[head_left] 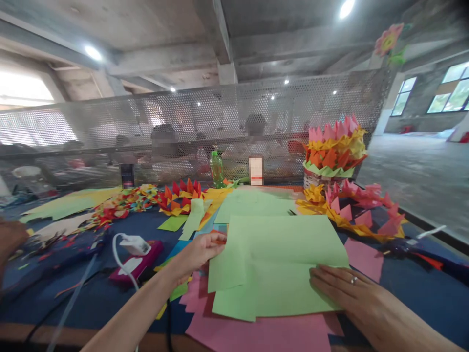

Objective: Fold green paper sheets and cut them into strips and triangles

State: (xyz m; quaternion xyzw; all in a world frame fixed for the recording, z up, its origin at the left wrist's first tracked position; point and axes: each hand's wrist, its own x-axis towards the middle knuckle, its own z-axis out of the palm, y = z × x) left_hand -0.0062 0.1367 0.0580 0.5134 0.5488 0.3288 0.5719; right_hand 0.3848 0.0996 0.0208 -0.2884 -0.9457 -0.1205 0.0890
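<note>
Light green paper sheets point(282, 244) lie in front of me, overlapping and creased across the middle, on top of pink paper point(264, 335). At their left edge, my left hand point(207, 249) pinches the green paper between thumb and fingers. My right hand point(340, 288), with a ring on one finger, rests flat on the lower right part of the sheet, fingers stretched out. Behind lies more green paper point(252, 200), with a dark pointed tool tip point(292, 212) showing at its edge.
A purple power strip point(157, 252) with a white charger and cables lies left. Folded paper pieces point(183, 195), a bottle point(217, 171) and a tiered paper basket point(335, 151) stand behind. Glue guns point(403, 244) lie right and left. Another person's hand point(12, 237) is at far left.
</note>
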